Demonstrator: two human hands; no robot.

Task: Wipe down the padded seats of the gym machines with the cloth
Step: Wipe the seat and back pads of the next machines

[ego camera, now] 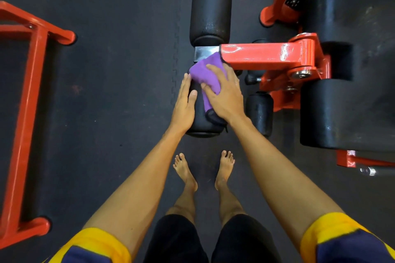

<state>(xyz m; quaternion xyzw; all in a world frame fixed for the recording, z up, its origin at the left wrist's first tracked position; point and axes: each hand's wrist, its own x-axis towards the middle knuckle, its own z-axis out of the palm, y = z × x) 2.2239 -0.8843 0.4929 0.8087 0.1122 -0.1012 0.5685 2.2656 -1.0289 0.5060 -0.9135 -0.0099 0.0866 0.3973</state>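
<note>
Head view. Item: purple cloth (208, 77), draped over the near roller pad (198, 119), just above frame centre at 12 o'clock. Right hand (226, 96): fingers spread flat, pressing the cloth onto the pad. Left hand (184, 104): fingers straight, flat against the pad's side, at 9 o'clock of the cloth. Far roller pad (210, 8) at 12 o'clock. Red machine arm (256, 54) and black seat pads (350, 66) at 3 o'clock. Red frame (27, 113) at 9 o'clock.
</note>
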